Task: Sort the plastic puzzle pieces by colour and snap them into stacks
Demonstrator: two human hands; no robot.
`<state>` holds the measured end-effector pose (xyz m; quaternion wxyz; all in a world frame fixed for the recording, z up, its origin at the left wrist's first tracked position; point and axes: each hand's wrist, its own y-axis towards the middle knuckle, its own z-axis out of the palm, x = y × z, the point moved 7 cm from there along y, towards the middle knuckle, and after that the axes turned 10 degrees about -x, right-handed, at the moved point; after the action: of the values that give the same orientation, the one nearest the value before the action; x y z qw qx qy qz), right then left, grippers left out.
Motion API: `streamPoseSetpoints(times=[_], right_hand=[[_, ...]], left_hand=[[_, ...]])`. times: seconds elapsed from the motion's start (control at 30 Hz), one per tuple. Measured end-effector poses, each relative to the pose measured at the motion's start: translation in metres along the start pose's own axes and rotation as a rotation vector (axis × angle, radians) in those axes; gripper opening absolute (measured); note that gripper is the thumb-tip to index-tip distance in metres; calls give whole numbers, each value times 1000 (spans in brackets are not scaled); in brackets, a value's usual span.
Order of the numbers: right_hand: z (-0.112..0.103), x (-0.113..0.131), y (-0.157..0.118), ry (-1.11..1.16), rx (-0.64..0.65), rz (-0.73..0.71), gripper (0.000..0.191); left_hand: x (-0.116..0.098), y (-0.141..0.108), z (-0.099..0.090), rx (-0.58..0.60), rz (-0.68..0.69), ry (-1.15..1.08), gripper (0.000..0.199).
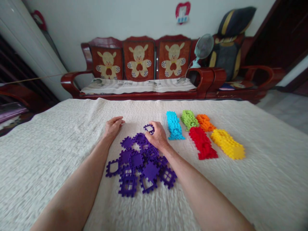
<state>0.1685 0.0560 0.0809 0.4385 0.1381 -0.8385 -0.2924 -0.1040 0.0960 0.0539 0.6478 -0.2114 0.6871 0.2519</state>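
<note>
My right hand [157,136] pinches a purple window-frame building tile [145,128] between thumb and fingers, at the far edge of a loose pile of purple tiles [136,159]. The tiles are flat squares with notched edges. Some are solid and others have arched or cross-barred openings. They overlap one another on the cream cloth. To the left of the held tile, my left hand [114,127] rests on the cloth with its fingers stretched out toward the right, and it holds nothing that I can see.
Right of the pile stand rows of tiles sorted by colour: blue [173,125], green [189,120], orange [204,122], red [202,142] and yellow [226,143]. The cream cloth [60,147] covers the table. Behind it are a wooden sofa [144,95] and a fan [204,46].
</note>
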Motion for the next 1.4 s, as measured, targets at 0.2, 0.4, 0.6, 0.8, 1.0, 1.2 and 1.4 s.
streamPoseSetpoints(times=[0.2, 0.4, 0.6, 0.8, 1.0, 1.2, 1.4], right_hand=[[-5, 13, 11, -106, 15, -49, 43], [6, 7, 55, -463, 206, -86, 39], [21, -17, 67, -582, 443, -105, 52], [21, -26, 65, -653, 494, 4, 45], [29, -25, 69, -603, 519, 23, 42], [2, -5, 50, -422, 392, -102, 46], [-4, 16, 8, -432, 668, -107, 32]], left_hand=[[2, 1, 6, 46, 63, 29, 41], [1, -1, 9, 57, 58, 43, 40], [0, -1, 10, 59, 73, 9, 39], [0, 0, 11, 64, 74, 12, 35], [2, -1, 11, 71, 49, 5, 38], [3, -1, 10, 62, 37, 27, 37], [8, 3, 9, 71, 54, 34, 38]])
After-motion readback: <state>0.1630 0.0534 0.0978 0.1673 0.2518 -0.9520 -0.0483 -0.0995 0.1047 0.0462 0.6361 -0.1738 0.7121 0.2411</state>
